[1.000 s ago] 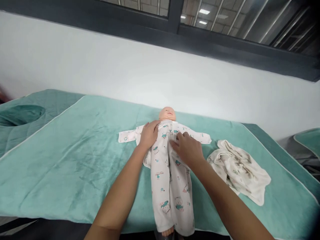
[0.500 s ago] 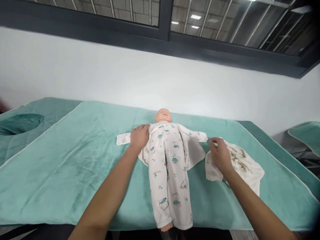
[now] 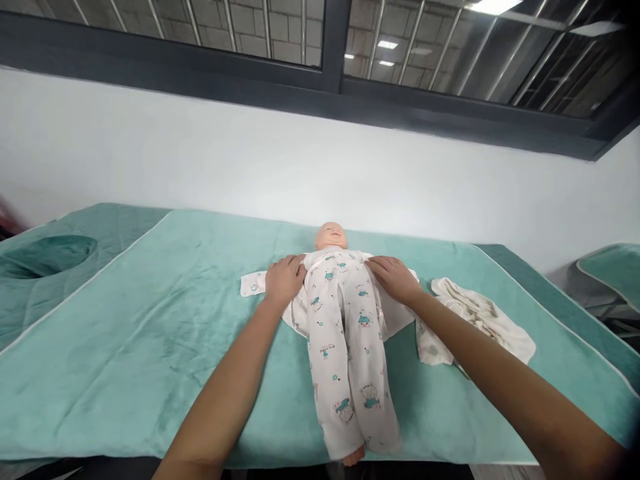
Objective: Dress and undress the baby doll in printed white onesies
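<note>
A baby doll (image 3: 331, 235) lies on its back on a teal towel (image 3: 150, 320), dressed in a white printed romper (image 3: 345, 333). My left hand (image 3: 284, 279) rests flat on the romper's left shoulder and sleeve, fingers spread. On the right shoulder, my right hand (image 3: 395, 277) lies flat on the opened flap, fingers stretched toward the doll's chest. Neither hand grips anything. One bare doll foot shows at the table's near edge.
A crumpled white cloth (image 3: 475, 320) lies on the towel right of the doll. A darker teal padded surface with a face hole (image 3: 45, 247) is at the left. A white wall and dark window frame stand behind. Another teal surface (image 3: 615, 273) shows at far right.
My right hand went from the doll's chest out to the crumpled cloth, then came back onto the romper's right shoulder. My left hand stayed on the left shoulder. The romper's right flap lies open.
</note>
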`<state>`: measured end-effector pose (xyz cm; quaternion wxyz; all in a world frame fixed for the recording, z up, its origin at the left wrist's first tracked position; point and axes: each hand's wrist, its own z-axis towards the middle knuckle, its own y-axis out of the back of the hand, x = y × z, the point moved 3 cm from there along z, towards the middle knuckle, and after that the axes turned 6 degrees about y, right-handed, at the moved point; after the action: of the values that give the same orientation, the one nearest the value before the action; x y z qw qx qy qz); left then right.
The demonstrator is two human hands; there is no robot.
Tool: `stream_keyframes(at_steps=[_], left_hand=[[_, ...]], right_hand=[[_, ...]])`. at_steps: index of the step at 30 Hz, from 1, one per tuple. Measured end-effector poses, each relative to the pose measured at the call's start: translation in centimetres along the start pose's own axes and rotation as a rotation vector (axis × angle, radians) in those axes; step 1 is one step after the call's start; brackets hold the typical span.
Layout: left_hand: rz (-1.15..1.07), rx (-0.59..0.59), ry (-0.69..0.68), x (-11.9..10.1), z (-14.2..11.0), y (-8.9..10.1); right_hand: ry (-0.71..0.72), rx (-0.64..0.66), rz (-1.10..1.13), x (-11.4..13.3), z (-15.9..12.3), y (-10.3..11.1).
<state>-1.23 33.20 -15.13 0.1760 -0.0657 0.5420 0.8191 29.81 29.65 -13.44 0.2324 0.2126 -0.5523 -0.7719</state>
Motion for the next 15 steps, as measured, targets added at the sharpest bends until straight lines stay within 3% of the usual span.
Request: stream_keyframes(at_steps=[6,8,12,15], left_hand=[[-0.022,-0.006,-0.015,0.2,0.0,-0.1],[-0.018,-0.01,-0.015,0.1,0.0,-0.2],[-0.015,-0.02,-0.007,0.0,0.0,-0.2],[-0.006,-0.021,-0.008,-0.1,0.0,-0.3]], right_hand=[[-0.468,-0.107,0.165,-3.2,0.0,-0.4],[-0.538,-0.173,0.167,-3.0,0.8,-0.2],[-0.415,-0.24,0.207,1.0,4.6,0.8],[-0.113,-0.119,0.283,6.2,9.3,1.6]])
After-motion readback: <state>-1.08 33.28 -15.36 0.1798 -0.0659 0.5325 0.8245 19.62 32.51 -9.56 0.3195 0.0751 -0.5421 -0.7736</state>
